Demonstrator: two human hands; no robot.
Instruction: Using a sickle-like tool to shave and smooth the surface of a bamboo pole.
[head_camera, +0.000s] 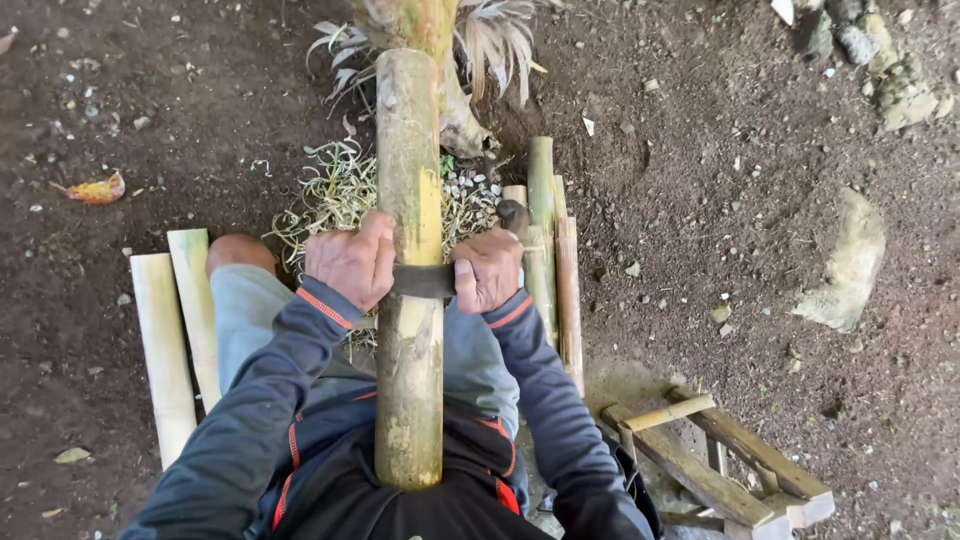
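A thick bamboo pole (409, 180) runs from my lap away toward a tree base, its skin partly scraped to pale yellow. Across it lies a dark flat blade (423, 281). My left hand (352, 260) grips the blade's left end, and my right hand (487, 268) grips its right end, so both hands press it against the pole at mid length. Both arms wear dark sleeves with orange trim. The near end of the pole rests against my body between my knees.
Two split pale bamboo pieces (175, 335) lie on the dirt at left. Several thinner bamboo strips (553, 255) lie right of the pole. Curly shavings (335, 195) pile under it. A small wooden frame (715, 465) sits lower right, with a stone (848, 265) beyond it.
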